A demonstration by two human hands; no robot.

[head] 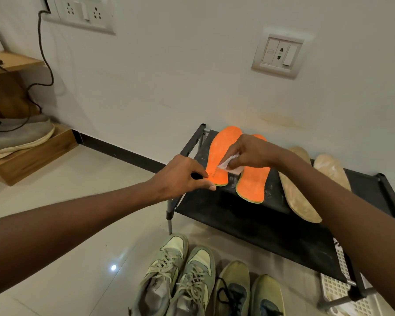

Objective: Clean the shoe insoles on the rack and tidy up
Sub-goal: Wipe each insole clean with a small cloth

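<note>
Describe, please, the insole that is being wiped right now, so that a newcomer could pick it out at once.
Find the black shoe rack against the white wall; four insoles lie on its top shelf. The one being wiped is the leftmost orange insole, nearest the rack's left corner. The left hand steadies its heel and the right hand holds a white wipe on it, unlike its orange twin and the two beige ones.

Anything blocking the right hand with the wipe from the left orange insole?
Nothing visible. The right hand holds the wipe right at the inner edge of the left orange insole. The left hand only pins its heel, off the wiping path.
</note>
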